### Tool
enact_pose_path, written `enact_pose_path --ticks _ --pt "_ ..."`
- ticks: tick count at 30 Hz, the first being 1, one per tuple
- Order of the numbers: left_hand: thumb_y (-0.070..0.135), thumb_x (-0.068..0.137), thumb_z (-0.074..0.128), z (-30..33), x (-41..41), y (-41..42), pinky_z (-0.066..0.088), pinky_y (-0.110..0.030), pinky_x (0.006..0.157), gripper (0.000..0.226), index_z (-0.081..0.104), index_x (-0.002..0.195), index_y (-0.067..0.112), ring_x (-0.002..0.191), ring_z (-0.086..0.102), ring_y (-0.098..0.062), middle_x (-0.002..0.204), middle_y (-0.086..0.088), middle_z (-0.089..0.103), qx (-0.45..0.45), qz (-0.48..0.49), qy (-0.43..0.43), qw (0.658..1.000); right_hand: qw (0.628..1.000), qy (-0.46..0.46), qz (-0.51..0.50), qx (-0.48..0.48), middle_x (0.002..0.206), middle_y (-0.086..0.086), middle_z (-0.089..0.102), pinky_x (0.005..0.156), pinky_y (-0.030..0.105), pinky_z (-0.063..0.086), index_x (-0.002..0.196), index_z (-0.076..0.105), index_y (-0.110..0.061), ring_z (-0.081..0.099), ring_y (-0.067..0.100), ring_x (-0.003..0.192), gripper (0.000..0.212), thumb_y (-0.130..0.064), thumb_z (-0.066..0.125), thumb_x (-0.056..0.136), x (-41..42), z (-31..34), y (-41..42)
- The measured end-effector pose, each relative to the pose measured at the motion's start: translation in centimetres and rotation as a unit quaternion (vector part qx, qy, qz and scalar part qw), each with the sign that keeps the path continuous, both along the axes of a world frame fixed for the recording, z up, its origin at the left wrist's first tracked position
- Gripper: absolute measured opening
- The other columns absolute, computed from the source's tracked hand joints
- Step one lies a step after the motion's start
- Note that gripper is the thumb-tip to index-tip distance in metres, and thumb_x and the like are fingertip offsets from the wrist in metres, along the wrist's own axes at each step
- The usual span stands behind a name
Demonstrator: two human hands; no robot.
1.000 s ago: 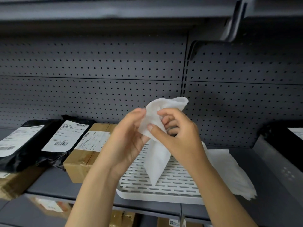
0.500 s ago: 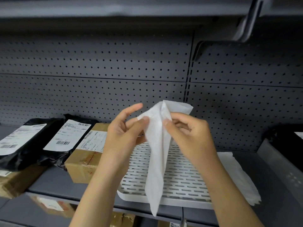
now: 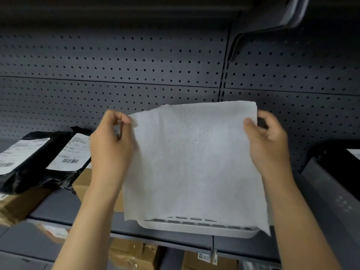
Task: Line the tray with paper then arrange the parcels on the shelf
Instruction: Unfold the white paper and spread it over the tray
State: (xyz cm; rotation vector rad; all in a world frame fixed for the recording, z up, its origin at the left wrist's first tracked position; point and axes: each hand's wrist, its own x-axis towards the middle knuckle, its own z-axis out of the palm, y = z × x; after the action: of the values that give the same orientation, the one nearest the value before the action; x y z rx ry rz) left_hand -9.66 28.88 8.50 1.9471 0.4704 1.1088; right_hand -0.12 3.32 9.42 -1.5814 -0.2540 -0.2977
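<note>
white paper (image 3: 194, 160) spread flat, pinched at top corners by left hand (image 3: 111, 145) and right hand (image 3: 268, 141), hanging above white slotted tray (image 3: 198, 229) on grey shelf (image 3: 58, 209); black parcels (image 3: 39, 162) and brown box (image 3: 83, 184) just left.

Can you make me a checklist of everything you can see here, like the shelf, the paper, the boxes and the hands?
Surface: dark grey shelf, pegboard wall behind.
Job's things: white paper sheet held spread open above the white slotted tray; only the tray's front edge shows.
Parcels: two black mailer bags with labels, leaning on a cardboard box.
Clutter: more boxes on the lower shelf.
Grippers: left hand and right hand each pinch a top corner.
Cables: nothing seen.
Surroundings: shelf bracket upper right.
</note>
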Motion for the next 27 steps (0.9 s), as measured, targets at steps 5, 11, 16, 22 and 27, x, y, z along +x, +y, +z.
enact_pose_path --ticks 5,11,16,22,27 --pt "0.001 0.094 0.053 -0.1 1.2 1.2 0.028 -0.029 0.05 0.038 0.075 0.078 0.027 0.047 0.04 -0.014 0.079 0.005 0.062 0.092 0.041 0.08 0.992 0.999 0.024 -0.027 -0.01 0.066 -0.012 0.075 0.054 0.019 0.055 0.119 0.06 -0.037 0.067 0.001 0.058 0.029 -0.022 0.063 0.095 1.7 -0.7 -1.7" --pt "0.004 0.093 0.054 -1.5 4.8 2.5 0.046 -0.037 0.05 0.039 0.079 0.079 0.03 0.047 0.045 -0.025 0.069 -0.005 0.07 0.142 0.044 0.162 0.976 0.992 0.07 -0.048 -0.09 0.086 0.002 0.064 0.058 0.024 0.049 0.128 0.056 -0.035 0.061 0.016 0.071 0.038 -0.025 0.065 0.093 4.0 -3.2 -2.6" --pt "0.006 0.095 0.053 -4.3 7.9 2.8 0.04 -0.029 0.054 0.041 0.081 0.082 0.033 0.055 0.054 -0.029 0.076 -0.002 0.074 0.17 0.037 0.255 0.951 0.976 0.123 -0.065 -0.168 0.085 -0.002 0.061 0.059 0.026 0.044 0.133 0.049 -0.024 0.058 0.011 0.071 0.045 -0.027 0.067 0.091 6.7 -7.3 -2.8" --pt "0.001 0.089 0.057 -6.7 9.9 2.3 0.044 -0.034 0.067 0.039 0.079 0.08 0.032 0.083 0.065 -0.036 0.1 -0.005 0.075 0.213 0.018 0.345 0.914 0.948 0.139 -0.071 -0.278 0.084 -0.001 0.059 0.074 0.039 0.052 0.125 0.049 -0.018 0.063 0.026 0.082 0.039 -0.026 0.066 0.09 8.2 -11.2 -2.8" --pt "0.007 0.088 0.056 -8.0 10.8 1.9 0.044 -0.035 0.069 0.035 0.078 0.086 0.035 0.096 0.067 -0.039 0.11 -0.007 0.073 0.234 0.014 0.383 0.894 0.918 0.109 -0.085 -0.371 0.081 0.004 0.062 0.068 0.037 0.048 0.113 0.049 -0.021 0.061 0.029 0.081 0.027 -0.031 0.061 0.092 8.5 -12.1 -2.6"
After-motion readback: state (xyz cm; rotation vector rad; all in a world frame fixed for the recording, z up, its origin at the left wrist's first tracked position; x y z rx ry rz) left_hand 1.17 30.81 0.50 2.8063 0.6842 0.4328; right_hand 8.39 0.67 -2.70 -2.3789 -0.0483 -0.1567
